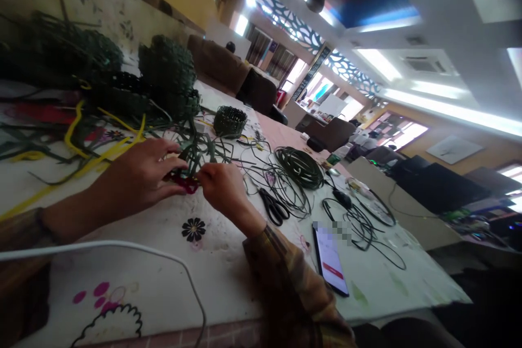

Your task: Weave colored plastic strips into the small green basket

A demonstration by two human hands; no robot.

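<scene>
Low over the table, my left hand [141, 176] grips the side of a small weave of flat dark green strips and a dark red strip [188, 184], thumb and fingers closed around it. My right hand [223, 189] pinches at the right edge of the same piece, its fingertips pressed together close to my left thumb. Loose green strip ends [198, 147] stand up and fan out behind both hands. The fingers partly cover the piece, so its full shape is hidden.
Yellow strips [112, 153] lie left. Dark green woven baskets [167, 68] and a small round basket [230, 121] stand behind. Right are a green coil [299, 167], black scissors [274, 206] and a phone [329, 261]. A white cable [122, 243] crosses in front.
</scene>
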